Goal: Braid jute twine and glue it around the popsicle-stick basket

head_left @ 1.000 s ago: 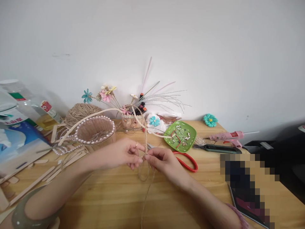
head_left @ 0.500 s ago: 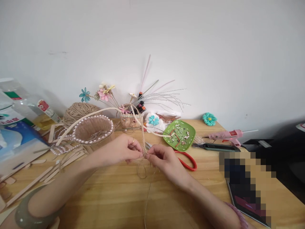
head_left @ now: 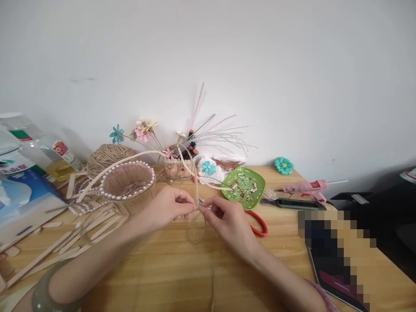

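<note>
My left hand and my right hand meet at the middle of the wooden table, both pinching a thin braided jute cord. The cord rises from my fingertips toward a curved pale strip, and a loose loop of twine hangs below them onto the table. A ring sits on my left hand and a pale green bangle on my left wrist. A small woven basket rimmed with pearls lies just left of my left hand.
Red-handled scissors lie right of my right hand. Behind are a green dish of beads, a pink glue gun, a utility knife, a twine ball, a pot of craft flowers, wooden sticks, a tablet.
Both hands stay pinched on the cord, shifting slightly. The long strand trailing toward the table's front edge is no longer seen. The camera tilted a little.
</note>
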A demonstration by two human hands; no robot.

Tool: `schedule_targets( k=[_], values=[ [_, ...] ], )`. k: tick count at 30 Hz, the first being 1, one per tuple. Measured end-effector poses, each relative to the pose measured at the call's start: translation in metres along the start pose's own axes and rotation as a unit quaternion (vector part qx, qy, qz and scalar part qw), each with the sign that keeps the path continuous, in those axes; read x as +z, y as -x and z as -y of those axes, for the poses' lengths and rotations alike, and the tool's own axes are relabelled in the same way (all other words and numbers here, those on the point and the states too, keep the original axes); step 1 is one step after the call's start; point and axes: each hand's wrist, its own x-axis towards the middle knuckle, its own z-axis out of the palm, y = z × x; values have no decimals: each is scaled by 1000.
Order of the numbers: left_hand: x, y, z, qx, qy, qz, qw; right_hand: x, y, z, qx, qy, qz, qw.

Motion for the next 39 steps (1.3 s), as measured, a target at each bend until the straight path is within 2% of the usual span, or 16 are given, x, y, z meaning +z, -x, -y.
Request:
schedule_targets(
  k=[3, 6, 10, 13, 16, 17, 18, 20, 22, 23, 24, 26, 28, 33, 39],
  values=[
    [6, 1, -2, -17, 33, -54, 998, -2, 3, 0, -12, 46, -37, 998],
    [13, 4, -3, -6, 97, -94, 991, 3, 9, 2, -55, 40, -19, 998],
    [19, 9, -2, 0, 245, -79, 966, 10, 15, 2, -141, 102, 12, 985],
    [22, 12, -3, -3, 328, -67, 942, 4, 14, 3, -163, 101, -17, 981],
    [23, 13, -6, 17, 279, -85, 956, -7, 9, 5, -79, -57, -94, 991],
    [23, 13, -7, 24, 245, -89, 965, -10, 7, 6, -36, -131, -96, 986],
    [23, 14, -9, 29, 213, -90, 972, -12, 5, 6, 6, -203, -77, 976],
    [23, 16, -11, 39, 162, -94, 982, -14, 1, 7, 56, -315, 19, 947],
    [23, 17, -13, 50, 126, -103, 985, -13, 0, 8, 52, -354, 114, 927],
    [24, 18, -14, 55, 108, -107, 987, -12, 0, 7, 36, -345, 129, 929],
    [24, 19, -15, 59, 89, -108, 988, -12, 0, 7, 17, -327, 116, 938],
    [27, 19, -15, 60, 54, -98, 992, -11, -1, 6, -12, -289, 45, 956],
    [29, 19, -14, 56, 38, -84, 994, -11, -2, 4, 1, -299, -10, 954],
    [33, 17, -6, 49, 51, -86, 994, -7, -7, -3, 119, -434, -23, 893],
    [35, 17, -6, 40, 40, -69, 996, -2, -13, -13, 157, -507, -46, 846]
  ],
)
